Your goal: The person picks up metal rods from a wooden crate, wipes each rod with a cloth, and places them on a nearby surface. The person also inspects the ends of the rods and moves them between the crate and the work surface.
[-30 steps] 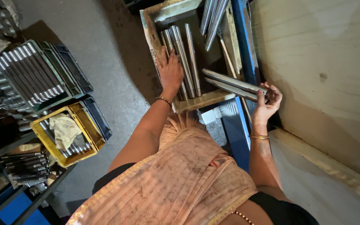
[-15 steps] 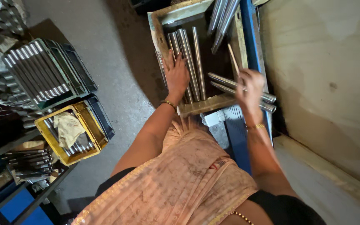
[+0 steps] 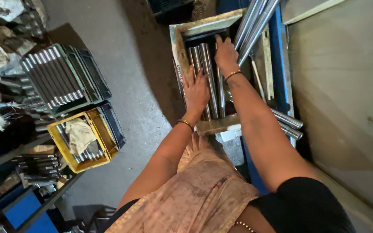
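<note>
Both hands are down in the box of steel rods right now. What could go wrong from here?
1. The left hand and right hand lie flat on loose rods in the wooden box; a rolling rod might pinch fingers.
2. Long leaning rods above the right hand could slide down onto it.

This is a metal workshop. Crates of steel rods (image 3: 50, 80) stand on the grey concrete floor (image 3: 139, 99) at left. A wooden box (image 3: 182, 39) farther off holds more rods.

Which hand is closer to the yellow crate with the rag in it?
Left. The left hand rests on the steel rods in the wooden box, on the side facing the yellow crate. The right hand presses the rods farther along the box, away from the crate.
</note>
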### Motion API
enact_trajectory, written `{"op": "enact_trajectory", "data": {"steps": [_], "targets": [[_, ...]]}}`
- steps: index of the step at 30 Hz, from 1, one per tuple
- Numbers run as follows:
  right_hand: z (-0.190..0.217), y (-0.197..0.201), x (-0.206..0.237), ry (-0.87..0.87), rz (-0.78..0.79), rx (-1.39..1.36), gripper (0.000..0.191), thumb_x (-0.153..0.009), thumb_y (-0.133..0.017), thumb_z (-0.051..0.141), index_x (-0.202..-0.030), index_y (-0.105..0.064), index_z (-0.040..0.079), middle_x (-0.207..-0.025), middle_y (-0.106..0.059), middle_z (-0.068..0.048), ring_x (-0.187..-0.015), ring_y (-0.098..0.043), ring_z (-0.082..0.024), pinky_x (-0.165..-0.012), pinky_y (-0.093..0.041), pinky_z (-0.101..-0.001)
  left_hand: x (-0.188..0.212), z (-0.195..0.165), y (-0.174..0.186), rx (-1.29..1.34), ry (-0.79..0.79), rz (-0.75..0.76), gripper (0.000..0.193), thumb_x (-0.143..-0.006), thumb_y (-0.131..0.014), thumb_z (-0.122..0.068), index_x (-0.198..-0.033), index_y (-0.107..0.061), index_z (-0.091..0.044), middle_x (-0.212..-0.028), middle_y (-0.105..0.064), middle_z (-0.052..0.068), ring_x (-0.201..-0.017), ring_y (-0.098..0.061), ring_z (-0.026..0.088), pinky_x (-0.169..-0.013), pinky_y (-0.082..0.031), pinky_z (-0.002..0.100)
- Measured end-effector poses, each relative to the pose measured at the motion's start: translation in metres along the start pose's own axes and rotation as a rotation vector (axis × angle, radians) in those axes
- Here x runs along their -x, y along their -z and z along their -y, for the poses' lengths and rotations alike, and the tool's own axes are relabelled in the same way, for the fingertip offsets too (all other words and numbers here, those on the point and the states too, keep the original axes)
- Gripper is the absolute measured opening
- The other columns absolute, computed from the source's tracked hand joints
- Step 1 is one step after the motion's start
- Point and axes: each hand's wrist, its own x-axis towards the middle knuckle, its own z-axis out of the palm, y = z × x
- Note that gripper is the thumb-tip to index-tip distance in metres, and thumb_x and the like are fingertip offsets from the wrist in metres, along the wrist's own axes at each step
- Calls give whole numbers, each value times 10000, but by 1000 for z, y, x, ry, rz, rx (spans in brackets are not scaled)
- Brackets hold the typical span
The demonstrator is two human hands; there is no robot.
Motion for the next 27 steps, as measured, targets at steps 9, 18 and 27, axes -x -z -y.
{"op": "enact_trajectory", "data": {"steps": [9, 18, 27], "targets": [[15, -5, -13, 192, 52, 69, 450, -885, -610, 92, -1318, -648, 210, -1454, -420, -292, -1116, -607, -447, -882, -545, -539, 1, 1, -1, 8, -1, -22, 345, -901, -610, -104, -1240, -678, -118, -1522, -541, 46, -1572, -230, 319, -1286, -141, 610], [-1, 12, -24, -25, 68, -1, 438, -862, -776, 359, -1156, -627, 71, -1324, -546, -215, -1130, -617, -406, -908, -520, -519, 0, 1, -3, 16, 26, 14, 336, -920, -620, -133, -1252, -676, -138, -1515, -549, 36, -1566, -233, 320, -1288, -125, 619], [-51, 20, 6, -119, -56, -560, 322, -795, -834, 197, -974, -618, 39, -844, -692, -127, -748, -710, -287, -677, -566, -416, -2, 0, 2, -8, 2, 14, 380, -901, -601, -159, -1273, -672, -131, -1531, -528, 48, -1559, -208, 330, -1272, -122, 613]]}}
